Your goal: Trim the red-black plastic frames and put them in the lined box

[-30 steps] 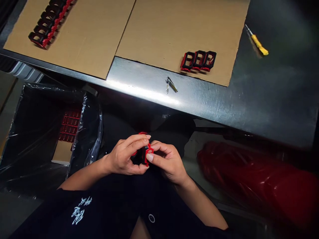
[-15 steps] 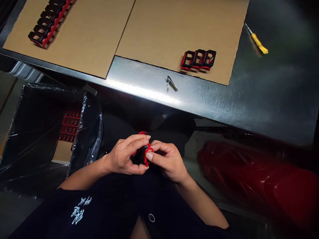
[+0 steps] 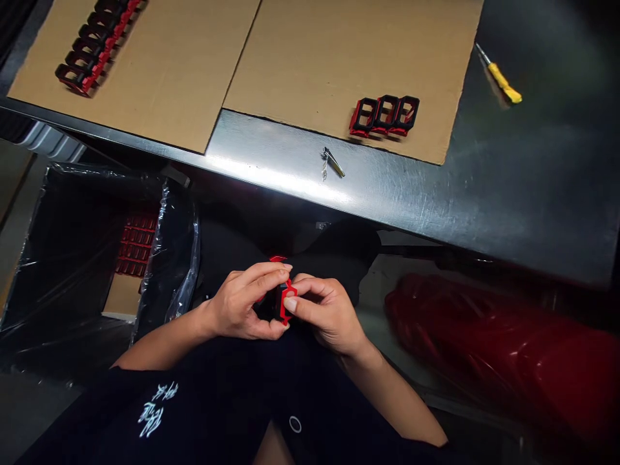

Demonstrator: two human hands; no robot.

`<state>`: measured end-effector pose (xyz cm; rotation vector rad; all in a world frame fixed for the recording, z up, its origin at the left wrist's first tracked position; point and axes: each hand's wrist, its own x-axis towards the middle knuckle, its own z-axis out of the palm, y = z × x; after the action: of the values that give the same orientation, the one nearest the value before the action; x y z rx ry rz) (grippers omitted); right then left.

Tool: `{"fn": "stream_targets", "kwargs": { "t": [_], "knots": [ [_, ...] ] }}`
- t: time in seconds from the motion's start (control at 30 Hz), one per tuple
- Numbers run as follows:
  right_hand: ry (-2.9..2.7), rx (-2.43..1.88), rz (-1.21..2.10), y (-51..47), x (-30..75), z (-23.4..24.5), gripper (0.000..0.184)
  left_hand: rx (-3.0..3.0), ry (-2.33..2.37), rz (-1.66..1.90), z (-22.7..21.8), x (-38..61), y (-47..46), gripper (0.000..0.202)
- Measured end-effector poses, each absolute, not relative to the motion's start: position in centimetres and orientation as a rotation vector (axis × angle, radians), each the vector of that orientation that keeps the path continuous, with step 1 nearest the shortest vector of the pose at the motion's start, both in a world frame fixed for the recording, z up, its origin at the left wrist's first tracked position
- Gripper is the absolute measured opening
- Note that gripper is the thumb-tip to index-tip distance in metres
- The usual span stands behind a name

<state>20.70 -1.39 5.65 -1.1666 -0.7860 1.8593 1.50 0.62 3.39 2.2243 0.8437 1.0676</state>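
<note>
Red-and-black part (image 3: pixel 283 303): held in the air between both hands, just in front of the person's chest, below the bench's front edge.
Left hand (image 3: pixel 245 303): curled, with the thumb and fingers closed around the part's left side.
Right hand (image 3: pixel 329 316): narrow pinch, with the fingertips pressed against the part's right side.
Long axis: appears to run roughly upright in the view, tilted slightly, from the red tip above the left fingers down to the lower red edge.
Nearer hand: neither is clearly nearer, as both touch the part.
Hidden: fingers cover most of the part, so its full shape and any join cannot be made out.
Shirt (image 3: pixel 152 407): black, with white lettering, directly below the forearms.
Bin (image 3: pixel 72 265): to the left of the hands, lined with plastic film and holding stacked red pieces (image 3: pixel 135 245).
Red bundle (image 3: pixel 484 349): glossy plastic, on the floor to the right, partly dark and cut off by the frame.
Bench (image 3: pixel 387 200): steel, with its front edge beyond the hands.
Nail clipper (image 3: pixel 333 163): lying on bare steel near the front edge, with a small chain.
Cardboard sheets (image 3: pixel 300 64): two, toward the back edge.
Frames: three joined (image 3: pixel 385 116) on the right sheet; a longer row (image 3: pixel 92 55) on the left sheet, cut off at the top.
Screwdriver (image 3: pixel 501 82): yellow handle, on the steel near the right sheet.
</note>
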Motion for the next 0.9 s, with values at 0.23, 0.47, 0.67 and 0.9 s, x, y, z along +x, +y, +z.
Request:
{"fn": "stream_targets", "kwargs": {
  "t": [0.23, 0.47, 0.67, 0.9],
  "knots": [
    [-0.794, -1.185, 1.844, -1.3, 20.7, 5.6, 0.017, 2.212, 0.861, 1.049, 3.3, 1.5, 0.6, 0.077],
    [-0.784, -1.171, 1.844, -1.3, 20.7, 5.5, 0.013, 2.22, 0.864, 1.055, 3.1, 1.5, 0.6, 0.077],
    [-0.753, -1.217, 1.846, -1.2, 20.3, 5.5, 0.022, 2.258, 0.869, 1.038, 3.1, 1.4, 0.6, 0.078],
    [-0.657, -1.177, 1.824, -1.7, 20.1, 4.7, 0.048, 2.182, 0.879, 1.053, 3.0, 1.7, 0.4, 0.079]
  ]
}}
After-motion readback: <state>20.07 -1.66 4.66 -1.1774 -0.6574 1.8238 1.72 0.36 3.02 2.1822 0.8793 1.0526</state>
